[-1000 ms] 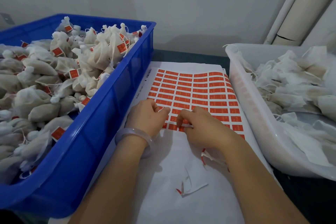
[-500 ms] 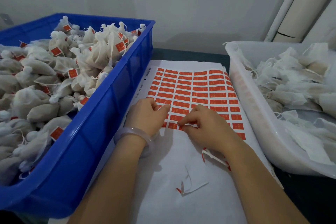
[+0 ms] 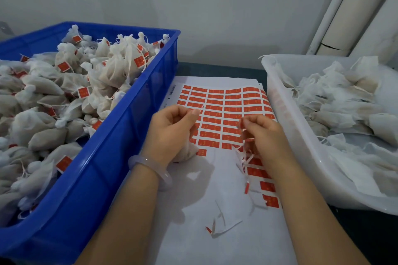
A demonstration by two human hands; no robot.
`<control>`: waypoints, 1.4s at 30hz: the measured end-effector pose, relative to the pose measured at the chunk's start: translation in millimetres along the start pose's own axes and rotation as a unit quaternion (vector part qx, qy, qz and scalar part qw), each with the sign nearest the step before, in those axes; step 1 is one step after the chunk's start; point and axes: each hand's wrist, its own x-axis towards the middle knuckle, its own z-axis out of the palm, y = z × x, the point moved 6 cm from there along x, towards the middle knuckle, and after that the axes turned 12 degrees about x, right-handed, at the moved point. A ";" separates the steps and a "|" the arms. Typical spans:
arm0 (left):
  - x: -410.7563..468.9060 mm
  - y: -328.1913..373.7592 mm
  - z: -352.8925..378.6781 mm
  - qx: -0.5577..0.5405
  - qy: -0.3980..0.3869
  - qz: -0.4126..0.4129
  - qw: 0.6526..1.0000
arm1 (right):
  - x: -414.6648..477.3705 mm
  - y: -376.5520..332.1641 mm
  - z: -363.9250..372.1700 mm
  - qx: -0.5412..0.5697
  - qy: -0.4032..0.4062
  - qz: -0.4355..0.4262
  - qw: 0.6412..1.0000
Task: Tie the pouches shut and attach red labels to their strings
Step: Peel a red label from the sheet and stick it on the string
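Here left hand [image 3: 172,127] grips pouch [image 3: 190,153], right hand [image 3: 266,135] pinches label [image 3: 240,123]

White pouch [image 3: 186,153] raised over red label sheet [image 3: 226,112]; peeled label [image 3: 241,123] beside it; tied, labelled pouches [image 3: 64,97] left; untied pouches [image 3: 344,97] right.

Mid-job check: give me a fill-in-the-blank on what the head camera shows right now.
1. The crate holding labelled pouches is ____ in colour.
2. The pouch over the label sheet is gripped by the ____ hand.
3. The unlabelled pouches lie in the tub on the ____ side.
Missing words: blue, left, right.
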 end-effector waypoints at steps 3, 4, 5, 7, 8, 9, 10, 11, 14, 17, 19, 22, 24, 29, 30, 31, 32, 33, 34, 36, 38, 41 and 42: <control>-5.9 13.7 -1.5 0.011 0.013 0.063 0.998 | 0.3 -0.3 -10.4 0.104 0.066 0.024 0.992; -7.5 17.1 -1.8 0.010 0.014 0.079 0.997 | -0.4 -1.8 -11.0 0.134 0.073 0.023 0.988; -8.5 19.1 -2.3 0.010 0.017 0.092 0.996 | -1.4 -3.6 -10.8 0.162 0.076 0.020 0.984; -8.7 21.7 -2.4 0.018 0.021 0.109 0.994 | -3.7 -7.0 -9.9 0.197 0.075 0.014 0.977; -8.5 22.2 -2.0 0.019 0.019 0.110 0.994 | -4.8 -7.9 -9.3 0.208 0.075 0.013 0.975; -8.5 22.3 -1.2 0.020 0.016 0.110 0.994 | -5.8 -8.5 -8.5 0.218 0.076 0.013 0.973; -8.9 22.3 -0.5 0.021 0.011 0.110 0.994 | -6.5 -8.9 -7.7 0.228 0.075 0.013 0.971; -10.0 22.6 0.1 0.023 0.005 0.112 0.993 | -7.5 -9.8 -6.6 0.237 0.074 0.010 0.969; -12.6 22.4 1.6 0.025 -0.015 0.113 0.993 | -12.1 -16.6 -1.4 0.270 0.057 -0.015 0.961; -13.1 19.9 3.6 0.018 -0.029 0.091 0.995 | -17.7 -24.0 5.7 0.298 0.020 -0.034 0.954; -13.4 19.7 5.1 0.017 -0.032 0.081 0.996 | -21.0 -27.6 11.6 0.312 -0.007 -0.034 0.949; -15.5 22.2 8.1 0.024 -0.036 0.082 0.996 | -26.4 -29.3 22.0 0.299 -0.052 -0.026 0.953; -17.3 24.5 10.2 0.026 -0.040 0.089 0.995 | -29.4 -28.4 27.8 0.262 -0.068 -0.028 0.962; -22.1 31.0 15.8 0.004 -0.076 0.114 0.991 | -33.1 -25.8 36.8 0.209 -0.090 -0.028 0.973; -23.2 31.9 17.2 -0.005 -0.089 0.119 0.989 | -33.5 -26.0 37.8 0.202 -0.094 -0.028 0.974; -24.1 32.3 18.4 -0.009 -0.099 0.123 0.987 | -33.3 -25.3 38.1 0.195 -0.094 -0.029 0.976; -24.7 32.3 19.1 -0.008 -0.105 0.126 0.986 | -32.8 -24.4 38.0 0.192 -0.091 -0.027 0.977; -25.0 32.1 19.7 -0.005 -0.107 0.128 0.986 | -32.2 -23.0 37.8 0.191 -0.089 -0.025 0.977; -25.1 31.8 20.2 -0.003 -0.109 0.130 0.986 | -31.8 -22.1 38.1 0.191 -0.089 -0.022 0.977; -25.3 31.2 21.8 -0.002 -0.118 0.132 0.984 | -31.6 -21.2 38.4 0.184 -0.092 -0.017 0.978; -25.8 31.1 22.9 -0.003 -0.126 0.135 0.983 | -31.2 -20.6 38.2 0.179 -0.096 -0.010 0.979; -26.8 31.4 23.5 -0.004 -0.131 0.143 0.981 | -30.3 -19.1 37.8 0.175 -0.097 -0.002 0.980; -27.0 31.7 23.5 -0.003 -0.133 0.145 0.980 | -30.2 -18.9 38.0 0.175 -0.098 0.000 0.980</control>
